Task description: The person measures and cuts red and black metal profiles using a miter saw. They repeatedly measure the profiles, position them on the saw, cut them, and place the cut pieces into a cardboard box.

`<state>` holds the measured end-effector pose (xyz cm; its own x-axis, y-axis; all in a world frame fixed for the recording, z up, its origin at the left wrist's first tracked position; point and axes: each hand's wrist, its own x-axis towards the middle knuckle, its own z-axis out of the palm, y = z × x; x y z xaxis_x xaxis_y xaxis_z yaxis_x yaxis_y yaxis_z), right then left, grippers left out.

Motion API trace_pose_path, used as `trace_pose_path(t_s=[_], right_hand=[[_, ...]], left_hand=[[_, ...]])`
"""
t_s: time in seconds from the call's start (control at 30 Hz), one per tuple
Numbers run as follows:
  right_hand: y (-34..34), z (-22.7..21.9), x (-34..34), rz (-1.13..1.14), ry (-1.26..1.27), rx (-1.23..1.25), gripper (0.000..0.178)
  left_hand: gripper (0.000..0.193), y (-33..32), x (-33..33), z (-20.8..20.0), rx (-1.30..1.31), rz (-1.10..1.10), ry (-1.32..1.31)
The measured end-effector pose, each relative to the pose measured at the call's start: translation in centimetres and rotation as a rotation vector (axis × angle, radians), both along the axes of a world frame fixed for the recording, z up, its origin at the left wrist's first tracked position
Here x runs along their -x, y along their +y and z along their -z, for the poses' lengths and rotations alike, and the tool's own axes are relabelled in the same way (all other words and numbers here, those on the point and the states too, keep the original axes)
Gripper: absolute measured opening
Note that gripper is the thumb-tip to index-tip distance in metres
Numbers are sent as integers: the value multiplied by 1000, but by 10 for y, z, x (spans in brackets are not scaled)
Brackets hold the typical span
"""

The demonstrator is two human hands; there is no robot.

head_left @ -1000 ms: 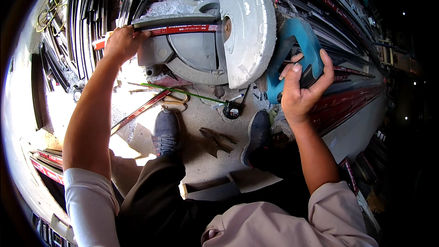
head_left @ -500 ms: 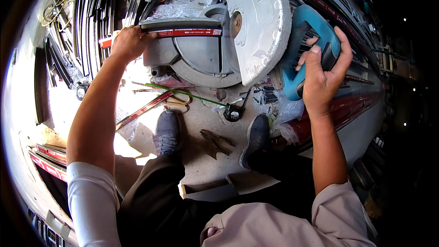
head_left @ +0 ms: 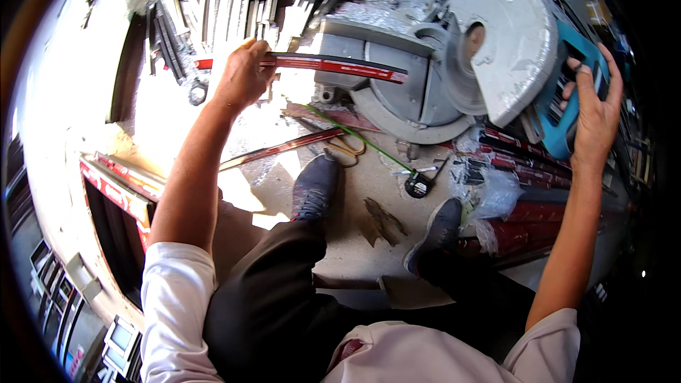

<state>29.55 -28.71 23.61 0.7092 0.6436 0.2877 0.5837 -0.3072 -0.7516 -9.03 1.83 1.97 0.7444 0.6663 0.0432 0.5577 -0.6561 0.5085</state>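
Head view: the left hand (head_left: 245, 74) is closed round a red-faced strip (head_left: 333, 66), whose right end reaches over the saw base (head_left: 404, 92), skewed from the fence (head_left: 376, 31), though whether it touches the base I cannot tell. The right hand (head_left: 597, 120) is wrapped on the saw's blue handle (head_left: 560, 129), fingers through its loop, beside the grey guard (head_left: 521, 42) that encloses part of the blade (head_left: 461, 74). Crumpled clear plastic (head_left: 500, 195) partly covers red lengths (head_left: 525, 213) at right, and at lower left a red-edged stack (head_left: 117, 191) has a hollow too dark to show its contents.
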Motion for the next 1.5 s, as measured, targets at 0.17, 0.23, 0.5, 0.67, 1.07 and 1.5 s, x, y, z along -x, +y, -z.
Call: trace_pose_path(t_s=[0.17,0.23,0.5,0.67,1.07,1.5], right_hand=[[-7,5,-32,30,-103,98,52],[-8,5,-45,21,-90,114,52],[6,3,-87,7,-100,178,52],[27,-2,-147,41,-340,313,55],[91,-28,-335,-41,-750,439,58],[147,-44,215,-700,116,203,46]], left_hand=[[23,-11,50,-67,-193,-28,31],[28,-16,74,-90,-323,-83,145],[39,-36,206,-136,-646,-387,191],[42,-61,294,-143,-572,-591,255],[31,-114,363,-134,-376,-774,131],[26,-136,387,-155,-413,-746,101]])
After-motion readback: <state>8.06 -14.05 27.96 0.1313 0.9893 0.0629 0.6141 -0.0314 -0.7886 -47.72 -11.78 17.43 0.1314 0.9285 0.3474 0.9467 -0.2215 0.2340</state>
